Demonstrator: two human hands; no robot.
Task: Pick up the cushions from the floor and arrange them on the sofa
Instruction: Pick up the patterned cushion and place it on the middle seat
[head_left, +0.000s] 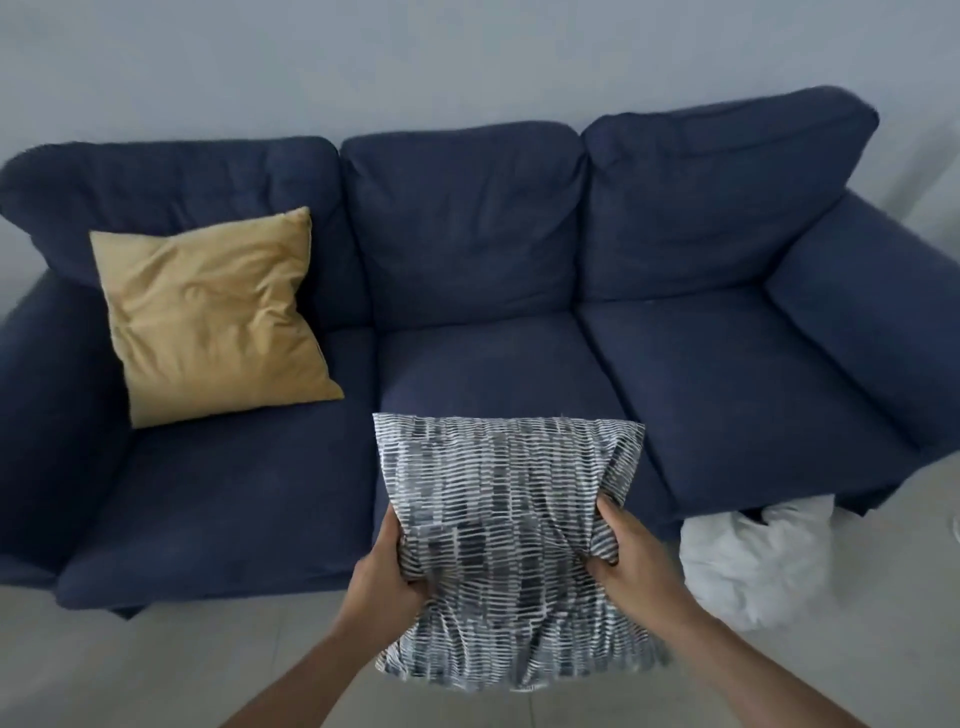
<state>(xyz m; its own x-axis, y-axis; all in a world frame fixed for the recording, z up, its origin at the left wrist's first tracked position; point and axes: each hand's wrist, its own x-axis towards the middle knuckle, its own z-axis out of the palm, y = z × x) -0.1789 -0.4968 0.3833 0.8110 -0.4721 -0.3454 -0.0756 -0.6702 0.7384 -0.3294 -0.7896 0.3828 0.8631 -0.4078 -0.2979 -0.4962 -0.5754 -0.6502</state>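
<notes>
The grey-and-white striped fabric cushion (511, 525) hangs before the navy three-seat fabric sofa (483, 234), clenched at both side edges by the left hand (387, 582) and right hand (631, 553). It appears soft, light and easily crumpled.

No legible text, label, brand, number or sign appears on any surface. The small tag at the patterned cushion (511, 525) lower edge is unreadable.

Both hands (387, 577) (626, 545) clenched, arms outstretched
</notes>
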